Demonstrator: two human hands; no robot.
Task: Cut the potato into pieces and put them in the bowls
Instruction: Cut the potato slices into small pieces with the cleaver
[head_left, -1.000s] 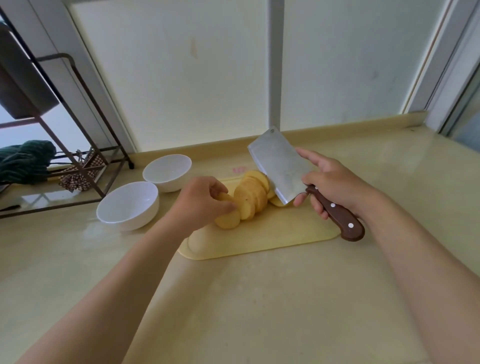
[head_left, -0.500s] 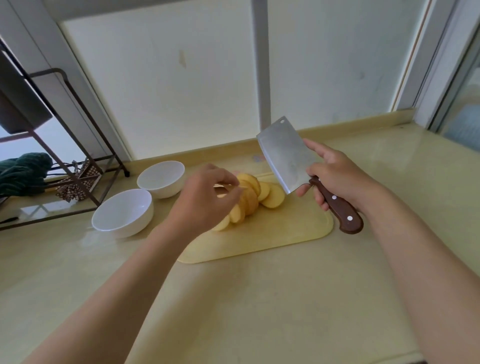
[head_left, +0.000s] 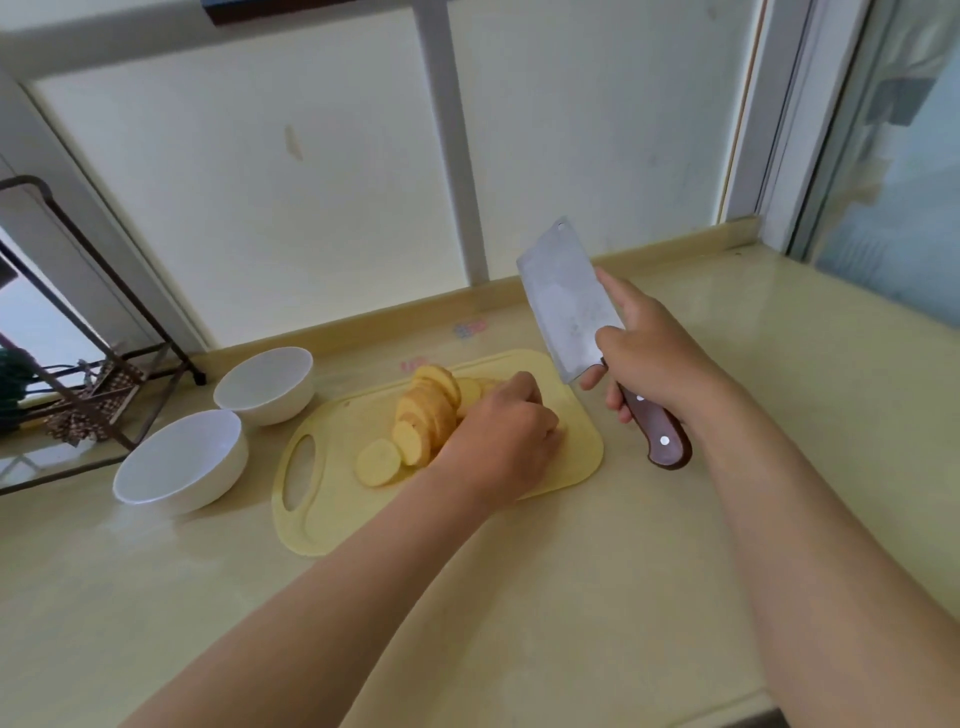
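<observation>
Sliced potato (head_left: 427, 415) on the yellow cutting board (head_left: 332, 519), the slices leaning in a row whose long axis runs near-left to far-right. One slice (head_left: 378, 462) lies flat at the near end. The left hand (head_left: 498, 439) is knuckles-up against the row's right side, fingers curled and tips hidden, so I cannot tell if it grips. The right hand (head_left: 657, 358) clasps the cleaver (head_left: 566, 306) by its handle, off the board, blade pointing up and away. Two white bowls (head_left: 182, 462) stand left.

Right hand (head_left: 649, 358) grips cleaver (head_left: 566, 306), left hand (head_left: 498, 436) covers potato slices (head_left: 421, 415)
</observation>
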